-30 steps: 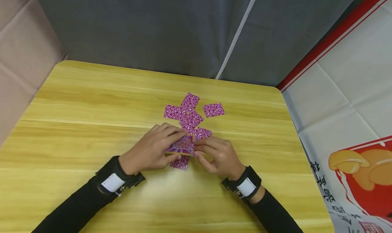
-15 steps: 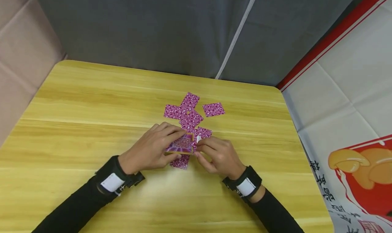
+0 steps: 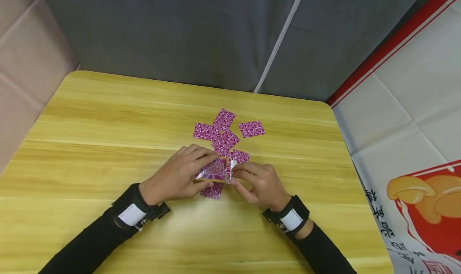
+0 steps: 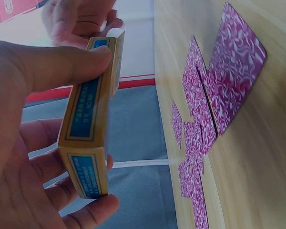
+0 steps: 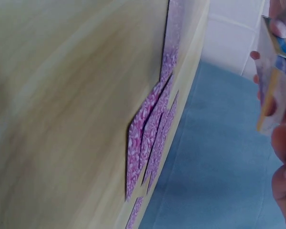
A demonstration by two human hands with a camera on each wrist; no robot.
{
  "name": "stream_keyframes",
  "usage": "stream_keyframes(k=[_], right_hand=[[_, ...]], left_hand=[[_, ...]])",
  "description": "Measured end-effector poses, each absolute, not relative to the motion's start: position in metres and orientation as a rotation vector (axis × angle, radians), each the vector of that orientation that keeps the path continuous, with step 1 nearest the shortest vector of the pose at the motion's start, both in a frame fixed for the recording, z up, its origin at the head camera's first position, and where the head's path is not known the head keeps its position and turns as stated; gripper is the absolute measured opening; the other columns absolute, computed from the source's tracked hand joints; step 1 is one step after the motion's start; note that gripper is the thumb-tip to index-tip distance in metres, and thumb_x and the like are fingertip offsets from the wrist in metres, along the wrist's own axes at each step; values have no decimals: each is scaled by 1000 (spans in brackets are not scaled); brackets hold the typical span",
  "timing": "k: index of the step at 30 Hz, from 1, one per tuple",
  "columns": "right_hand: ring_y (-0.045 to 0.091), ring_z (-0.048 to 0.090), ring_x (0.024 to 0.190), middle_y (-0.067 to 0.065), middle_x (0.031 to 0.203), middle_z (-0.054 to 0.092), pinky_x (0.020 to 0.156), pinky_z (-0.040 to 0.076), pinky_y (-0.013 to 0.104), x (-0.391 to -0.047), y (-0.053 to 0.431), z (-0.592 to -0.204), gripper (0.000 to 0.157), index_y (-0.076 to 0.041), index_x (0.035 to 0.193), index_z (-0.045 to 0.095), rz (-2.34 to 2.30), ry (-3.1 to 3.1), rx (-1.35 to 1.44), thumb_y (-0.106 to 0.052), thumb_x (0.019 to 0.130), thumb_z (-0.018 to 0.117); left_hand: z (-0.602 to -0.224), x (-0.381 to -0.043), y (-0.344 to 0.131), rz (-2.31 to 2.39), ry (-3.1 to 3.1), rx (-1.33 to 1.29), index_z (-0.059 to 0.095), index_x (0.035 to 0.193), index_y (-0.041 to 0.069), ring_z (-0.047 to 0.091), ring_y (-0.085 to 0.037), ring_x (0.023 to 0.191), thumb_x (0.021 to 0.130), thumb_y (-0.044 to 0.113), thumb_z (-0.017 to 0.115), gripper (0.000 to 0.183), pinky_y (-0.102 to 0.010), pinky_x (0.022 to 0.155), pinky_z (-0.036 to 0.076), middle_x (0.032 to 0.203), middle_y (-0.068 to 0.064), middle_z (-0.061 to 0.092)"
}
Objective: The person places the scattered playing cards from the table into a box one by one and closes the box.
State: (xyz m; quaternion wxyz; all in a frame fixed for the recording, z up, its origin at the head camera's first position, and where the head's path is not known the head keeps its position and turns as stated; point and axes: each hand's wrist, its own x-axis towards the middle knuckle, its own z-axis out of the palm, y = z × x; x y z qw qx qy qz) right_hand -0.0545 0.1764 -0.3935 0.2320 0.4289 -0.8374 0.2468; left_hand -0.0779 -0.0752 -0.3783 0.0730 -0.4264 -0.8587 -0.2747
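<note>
Left hand (image 3: 180, 173) gripping small box (image 3: 215, 170), right hand (image 3: 258, 184) at its three-o'clock flap (image 3: 233, 164), pinch unclear, most purple cards (image 3: 224, 141) toward twelve o'clock, table (image 3: 119, 113)

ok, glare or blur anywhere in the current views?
Head: pale glare on the table, cards fairly crisp; left wrist: box lettering soft, right hand behind it blurry; right wrist: hazy, washed out, wood grain smeared.

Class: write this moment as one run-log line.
Left hand: gripping box | Right hand: at open flap | Patterned cards: spread on table
</note>
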Motion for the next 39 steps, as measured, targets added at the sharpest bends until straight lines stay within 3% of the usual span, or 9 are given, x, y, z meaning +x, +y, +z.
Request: stream_keyframes(k=[8,12,15,18,23,26,35,39], right_hand=[[17,73,83,12,90,79,65,64,32,-53,176,-396,27,-2,86,79,744,-2304,1204,-23,87,63],[12,68,67,18,97,78,47,56,24,-59,185,-398,20,2,87,78,918,-2286,1061,-12,86,64],[7,54,56,18,110,73,38,44,21,-69,195,-402,17,1,97,75,1014,-2399,891,-8,84,67],[8,51,56,13,124,65,44,47,24,-79,205,-408,36,-3,117,68,971,-2693,712,-18,84,71],[15,58,83,11,135,54,68,56,35,-87,211,-420,71,-11,138,53,751,-3103,591,-40,77,76],[18,56,91,12,134,54,74,56,38,-88,210,-424,77,-11,139,52,716,-3143,584,-41,74,79],[18,52,80,10,110,57,60,50,30,-96,208,-415,78,-10,137,54,762,-3287,421,-29,69,85],[19,53,83,9,102,61,65,51,32,-98,210,-411,69,-8,126,59,759,-3356,316,-28,66,87]], left_hand=[[-380,-80,-77,-854,-2588,-1261,59,133,8,53,-20,113,78,35,74,63,-41,88,51,128,-7,65],[-382,-80,-81,-860,-2608,-1243,58,134,8,52,-21,114,78,37,74,66,-42,88,51,128,-8,65],[-382,-81,-83,-853,-2620,-1231,58,135,9,52,-21,113,77,38,74,66,-42,87,51,128,-8,64],[-382,-81,-86,-842,-2627,-1217,58,135,10,52,-20,113,77,37,74,66,-41,87,51,128,-8,64],[-383,-81,-88,-835,-2638,-1213,57,136,10,52,-20,112,78,38,74,67,-42,89,50,128,-8,64],[-384,-80,-89,-838,-2654,-1212,56,137,11,51,-20,113,78,38,73,67,-43,91,50,129,-7,63],[-386,-80,-90,-851,-2686,-1193,55,138,12,50,-20,114,79,38,73,67,-44,94,49,129,-6,63],[-387,-80,-89,-850,-2690,-1200,55,138,12,50,-19,113,79,38,73,67,-43,93,49,130,-6,63]])
